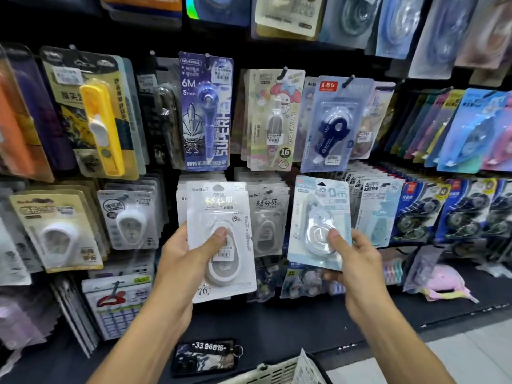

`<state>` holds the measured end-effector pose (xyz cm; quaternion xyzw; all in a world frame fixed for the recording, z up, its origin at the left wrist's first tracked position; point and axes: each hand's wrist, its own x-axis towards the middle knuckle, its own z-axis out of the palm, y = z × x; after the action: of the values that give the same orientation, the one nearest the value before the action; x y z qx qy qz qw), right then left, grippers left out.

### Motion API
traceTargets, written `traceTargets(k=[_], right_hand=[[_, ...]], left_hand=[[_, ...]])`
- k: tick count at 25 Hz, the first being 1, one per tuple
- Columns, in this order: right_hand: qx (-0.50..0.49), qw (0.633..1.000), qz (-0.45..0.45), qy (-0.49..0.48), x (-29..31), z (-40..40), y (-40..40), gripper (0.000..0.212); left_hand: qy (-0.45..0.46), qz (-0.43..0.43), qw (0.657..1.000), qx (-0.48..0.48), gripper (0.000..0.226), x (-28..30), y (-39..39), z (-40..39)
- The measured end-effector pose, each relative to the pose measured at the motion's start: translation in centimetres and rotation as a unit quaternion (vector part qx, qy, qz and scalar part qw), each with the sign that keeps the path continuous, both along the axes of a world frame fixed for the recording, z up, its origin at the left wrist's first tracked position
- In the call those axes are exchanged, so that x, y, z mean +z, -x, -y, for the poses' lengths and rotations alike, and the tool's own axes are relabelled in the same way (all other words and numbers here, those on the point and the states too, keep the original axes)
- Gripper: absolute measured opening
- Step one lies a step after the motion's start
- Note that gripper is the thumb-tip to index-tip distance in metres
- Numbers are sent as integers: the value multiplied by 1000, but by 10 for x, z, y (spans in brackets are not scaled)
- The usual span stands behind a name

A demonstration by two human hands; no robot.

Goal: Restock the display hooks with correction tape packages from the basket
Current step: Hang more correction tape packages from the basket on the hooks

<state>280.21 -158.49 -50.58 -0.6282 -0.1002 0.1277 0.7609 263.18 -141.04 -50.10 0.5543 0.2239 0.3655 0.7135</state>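
Observation:
My left hand [185,253] grips a white correction tape package [221,239], thumb on its clear blister, held up in front of a row of matching white packages [267,217] on the display hooks. My right hand [357,261] holds a pale blue correction tape package [318,223] by its lower right part, thumb on the blister, in front of the hook row to the right. The basket [277,372] shows at the bottom edge, with one package [307,367] sticking out of it.
Hooks full of packaged correction tapes cover the black wall: a purple pen-type pack [206,112], a navy one [332,126], yellow one [102,120]. A key tag [206,356] lies on the dark shelf ledge. Pink items [443,284] lie at lower right.

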Motion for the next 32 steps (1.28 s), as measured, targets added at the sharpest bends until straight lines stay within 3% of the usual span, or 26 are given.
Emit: traceTargets(k=[7,10,11,13,17,20,21,24,27,32], right_hand=[[-74,997,3,11,3,31,-25,11],[-55,998,-42,-9,1,30,-25,41],[-40,998,-51,-5,-1,28,-22,49],[20,999,-13,48,-4,18,-3,46],[308,950,10,45,-19,-18,53,43],[288,958,13,-2,-22,-31,60,43],[259,966,13,-8,-20,-31,54,40],[191,981,19,34,-19,-25,33,37],[148,987,13,59,-23,-31,23,38],[128,987,33,92,-25,-64,9,40]], left_hand=[[-5,-9,1000,11,24,1,-6,7],[-1,-9,1000,15,22,2,-5,8],[1,-10,1000,18,20,3,-4,8],[-1,-10,1000,22,20,2,-7,10],[-46,-27,998,-39,37,-1,-19,27],[-151,-89,985,-9,20,-3,-22,28],[-220,-131,966,38,20,-5,-20,22],[-454,-280,837,120,47,-8,-10,4],[-496,-369,782,82,68,-15,-8,-9],[-528,-429,731,58,77,-30,-10,-11]])
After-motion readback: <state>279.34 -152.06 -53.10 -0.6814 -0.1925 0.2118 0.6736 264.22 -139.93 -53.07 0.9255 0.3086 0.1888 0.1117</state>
